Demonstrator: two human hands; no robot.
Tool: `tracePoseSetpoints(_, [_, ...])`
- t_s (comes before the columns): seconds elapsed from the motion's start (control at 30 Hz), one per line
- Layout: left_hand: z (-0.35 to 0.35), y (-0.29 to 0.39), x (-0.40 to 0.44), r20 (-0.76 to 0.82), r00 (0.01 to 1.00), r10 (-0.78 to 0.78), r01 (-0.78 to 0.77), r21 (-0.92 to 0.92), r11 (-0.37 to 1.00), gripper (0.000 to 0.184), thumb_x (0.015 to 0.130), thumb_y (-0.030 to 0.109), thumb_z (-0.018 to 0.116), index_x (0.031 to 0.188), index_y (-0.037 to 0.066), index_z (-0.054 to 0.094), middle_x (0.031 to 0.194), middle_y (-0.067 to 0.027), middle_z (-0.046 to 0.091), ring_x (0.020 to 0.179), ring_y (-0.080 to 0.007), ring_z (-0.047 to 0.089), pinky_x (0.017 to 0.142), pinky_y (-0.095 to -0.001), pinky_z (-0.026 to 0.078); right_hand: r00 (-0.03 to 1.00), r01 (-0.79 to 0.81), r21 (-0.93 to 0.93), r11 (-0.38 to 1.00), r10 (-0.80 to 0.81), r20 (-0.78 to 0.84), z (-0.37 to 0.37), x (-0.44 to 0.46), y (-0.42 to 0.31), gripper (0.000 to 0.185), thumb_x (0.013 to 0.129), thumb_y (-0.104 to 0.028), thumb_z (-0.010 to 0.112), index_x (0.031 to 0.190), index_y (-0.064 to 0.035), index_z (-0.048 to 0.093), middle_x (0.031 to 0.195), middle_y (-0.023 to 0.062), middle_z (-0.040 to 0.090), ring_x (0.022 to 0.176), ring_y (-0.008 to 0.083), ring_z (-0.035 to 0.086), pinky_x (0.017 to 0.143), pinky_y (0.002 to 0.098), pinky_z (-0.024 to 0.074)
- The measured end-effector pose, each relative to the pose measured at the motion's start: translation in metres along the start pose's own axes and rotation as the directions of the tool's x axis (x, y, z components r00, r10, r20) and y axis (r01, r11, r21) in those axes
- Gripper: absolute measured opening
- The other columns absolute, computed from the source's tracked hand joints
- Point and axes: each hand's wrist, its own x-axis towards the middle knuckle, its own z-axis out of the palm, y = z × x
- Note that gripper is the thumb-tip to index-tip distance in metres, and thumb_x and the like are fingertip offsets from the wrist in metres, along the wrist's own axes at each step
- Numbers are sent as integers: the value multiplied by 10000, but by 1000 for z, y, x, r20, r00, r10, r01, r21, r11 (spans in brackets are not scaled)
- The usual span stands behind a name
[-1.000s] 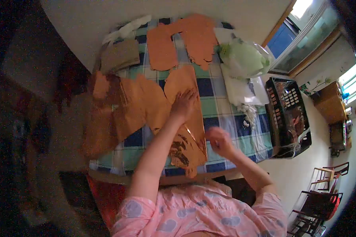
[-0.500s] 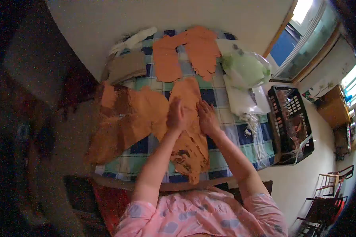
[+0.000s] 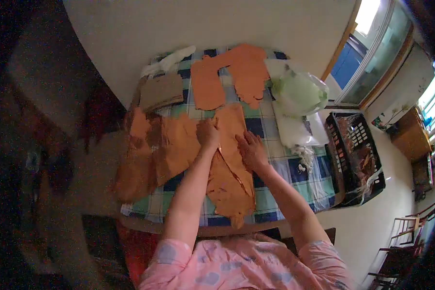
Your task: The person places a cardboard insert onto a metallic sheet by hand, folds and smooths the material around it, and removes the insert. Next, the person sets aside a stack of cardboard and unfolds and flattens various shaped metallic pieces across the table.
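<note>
A long orange-brown sheet [image 3: 231, 186], thin and ragged-edged like leather, lies lengthwise before me on a checked cloth [image 3: 171, 179]. My left hand [image 3: 208, 136] is closed at its left edge, fingers curled as if pinching the material; the exact grip is partly hidden. From near that hand a dark fold or slit runs diagonally down the sheet. Flat on the right side of the sheet rests my right hand [image 3: 253, 152], fingers spread. To the left lies a wider brown sheet [image 3: 171, 147] with darker patches. Farther off is an orange U-shaped sheet [image 3: 249, 72].
At the back right sits a clear plastic bag with pale green contents [image 3: 299, 92]. White strings [image 3: 307, 159] trail below it. A black crate [image 3: 355, 154] stands right of the table. Folded beige cloth [image 3: 160, 92] lies at the back left. Chairs [image 3: 406, 237] stand at far right.
My left hand has gone from upright and edge-on to closed at the sheet's edge. The right hand's fingers have spread. The dark creases low on the sheet have flattened, leaving a diagonal line.
</note>
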Motion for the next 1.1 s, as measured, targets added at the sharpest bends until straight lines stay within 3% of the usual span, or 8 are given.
tracePoseSetpoints(0.1, [40, -4, 1, 3, 995, 96, -92, -226, 970, 268, 825, 201, 593, 1044, 47, 579, 1095, -155, 561, 1020, -325, 539, 799, -432, 460, 1000, -2, -27, 1000, 2, 2, 9, -2, 5, 386, 866, -169, 493, 1251, -141, 496, 1282, 170, 470, 1223, 362, 421, 1020, 519, 313])
tracePoseSetpoints(0.2, [-9, 37, -33, 223, 938, 265, -231, -170, 958, 265, 875, 184, 519, 1103, 61, 571, 1118, -152, 543, 1065, -323, 509, 868, -457, 415, 1000, -22, -28, 999, 22, 1, 5, -2, 2, 401, 858, -176, 514, 1257, -145, 492, 1293, 168, 463, 1229, 357, 418, 1026, 518, 310])
tracePoseSetpoints(0.37, [39, 6, -52, 55, 932, 359, -328, -293, 898, 370, 929, 210, 411, 1257, 67, 503, 1330, -151, 444, 1246, -294, 409, 1006, -502, 323, 999, -21, -18, 1000, 21, -27, 7, -5, -1, 416, 852, -189, 525, 1265, -153, 491, 1328, 169, 439, 1253, 354, 397, 1030, 529, 305])
tracePoseSetpoints(0.5, [48, -7, -57, 24, 865, 502, -502, 54, 863, 446, 939, 219, 384, 1362, 79, 395, 1469, -117, 304, 1353, -258, 294, 1059, -515, 275, 1000, -17, -42, 999, 17, 5, 4, -4, -2, 421, 858, -192, 519, 1275, -148, 478, 1354, 172, 412, 1266, 355, 381, 1031, 533, 302])
tracePoseSetpoints(0.6, [45, -1, -52, -54, 850, 524, -524, 1, 851, 499, 931, 213, 397, 1403, 78, 310, 1496, -113, 242, 1355, -274, 282, 1048, -528, 281, 999, -6, -71, 997, 9, 33, 7, -3, 4, 439, 853, -186, 521, 1286, -147, 463, 1367, 174, 396, 1273, 359, 372, 1033, 531, 299])
tracePoseSetpoints(0.87, [30, 8, -47, 206, 903, 377, -328, -236, 915, 549, 881, 147, 469, 1400, 65, 308, 1478, -109, 271, 1324, -301, 315, 1030, -529, 295, 996, 39, -140, 989, -27, 84, 11, 35, 5, 492, 829, -160, 533, 1309, -114, 440, 1396, 142, 380, 1295, 322, 363, 1031, 551, 293])
tracePoseSetpoints(1.0, [29, 4, -52, 77, 907, 414, -402, -137, 906, 521, 854, 117, 506, 1356, 50, 384, 1414, -122, 375, 1290, -301, 355, 1041, -518, 280, 991, 2, -171, 985, 21, 136, 5, 37, -5, 497, 835, -152, 521, 1322, -106, 432, 1392, 124, 406, 1296, 299, 375, 1037, 546, 291])
tracePoseSetpoints(1.1, [13, 8, -31, 319, 913, 256, -164, -289, 943, 463, 885, 179, 492, 1333, 80, 425, 1368, -122, 428, 1296, -292, 351, 1070, -507, 238, 998, 7, -134, 991, 1, 61, 11, 34, -3, 475, 846, -150, 504, 1314, -104, 438, 1373, 124, 435, 1297, 296, 378, 1042, 540, 288])
